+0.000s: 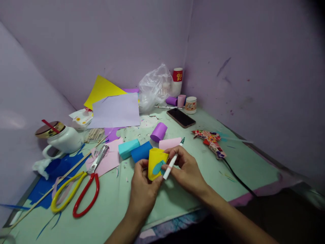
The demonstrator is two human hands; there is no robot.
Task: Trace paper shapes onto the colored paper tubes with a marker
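My left hand (144, 186) is closed around the lower left of a yellow paper tube (153, 157). A teal paper cutout (157, 167) lies against the tube's front, partly covered by my right fingers. My right hand (186, 169) holds a white marker (170, 166) slanting, its green tip pointing up and away. Those same right fingertips touch the tube's right side and the cutout. Just beyond my hands lie a blue tube (141, 152), a turquoise tube (128, 148), a pink tube (169, 143) and a purple tube (158, 132).
Scissors (95, 167) with yellow and red handles lie at left, near a white lidded mug (64, 139). A patterned glue gun (212, 142) with a black cord rests at right. Behind are a phone (181, 117), paper sheets (116, 110), a plastic bag (154, 88) and paper cups (191, 105).
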